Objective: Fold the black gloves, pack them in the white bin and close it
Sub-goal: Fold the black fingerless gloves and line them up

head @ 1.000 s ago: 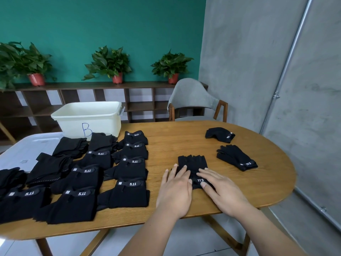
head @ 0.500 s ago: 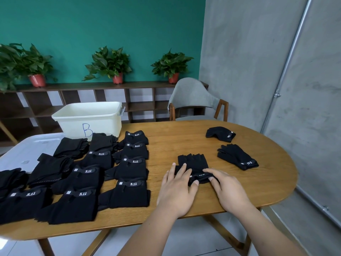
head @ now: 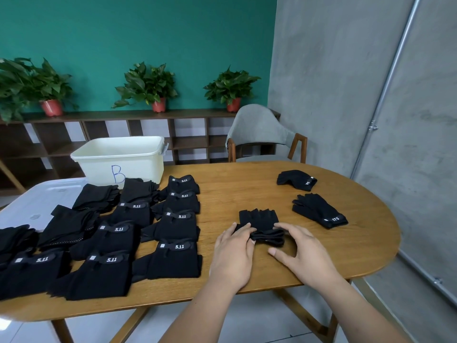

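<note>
Two hands met at one black knitted glove (head: 258, 217) lying flat near the middle of the oval wooden worktop (head: 247, 189), its finger ends pointing away from me. Its near cuff end was doubled into a thick fold. My left hand (head: 232, 253) lay flat, its fingers (head: 243, 230) straight and together, tips pressing the fold's left end. My right hand (head: 305, 253) arched over the fold's right end, bent fingertips touching it, thumb apart on the near side. The open white plastic bin (head: 118, 159) stood far left, behind rows of folded black gloves (head: 173, 226).
</note>
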A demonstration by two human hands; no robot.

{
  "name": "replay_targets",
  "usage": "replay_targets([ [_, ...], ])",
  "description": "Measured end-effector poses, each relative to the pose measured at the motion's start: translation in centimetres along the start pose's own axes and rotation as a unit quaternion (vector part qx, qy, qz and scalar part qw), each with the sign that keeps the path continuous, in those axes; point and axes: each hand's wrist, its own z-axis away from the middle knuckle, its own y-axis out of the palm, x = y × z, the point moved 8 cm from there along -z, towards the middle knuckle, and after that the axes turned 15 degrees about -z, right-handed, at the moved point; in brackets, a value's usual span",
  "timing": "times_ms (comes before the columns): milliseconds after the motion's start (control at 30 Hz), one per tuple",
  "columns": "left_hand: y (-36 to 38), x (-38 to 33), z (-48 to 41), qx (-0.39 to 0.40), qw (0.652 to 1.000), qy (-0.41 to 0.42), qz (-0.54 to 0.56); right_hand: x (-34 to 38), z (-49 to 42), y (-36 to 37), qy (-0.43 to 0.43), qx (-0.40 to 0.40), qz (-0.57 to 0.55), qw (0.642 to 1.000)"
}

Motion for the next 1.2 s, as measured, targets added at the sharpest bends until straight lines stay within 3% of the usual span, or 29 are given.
replay_targets([
  [100,-0.3,0.0,0.2,-0.005,1.0,0.0,0.021,-0.1,-0.2,-0.6,-0.004,-0.032,-0.007,0.999],
  [267,-1.2,-0.5,0.7,-0.003,1.0,0.004,0.013,0.3,0.3,-1.9,-0.012,-0.07,-0.114,0.991],
  [533,-0.8,-0.1,0.4,-0.032,0.999,0.016,0.037,0.7,0.6,-2.0,-0.012,-0.071,-0.148,0.986],
  [733,-0.4,1.0,0.7,0.006,0.995,-0.06,0.081,0.3,0.5,-2.4,0.029,-0.085,-0.191,0.977],
  [900,-0.2,1.6,0.4,-0.021,0.988,-0.082,0.127,-0.6,0.1,-2.4,0.069,-0.09,-0.211,0.971],
  [1200,-1.3,0.6,0.5,-0.052,0.993,-0.062,0.091,-0.7,0.0,-2.3,0.059,-0.138,-0.087,0.985],
])
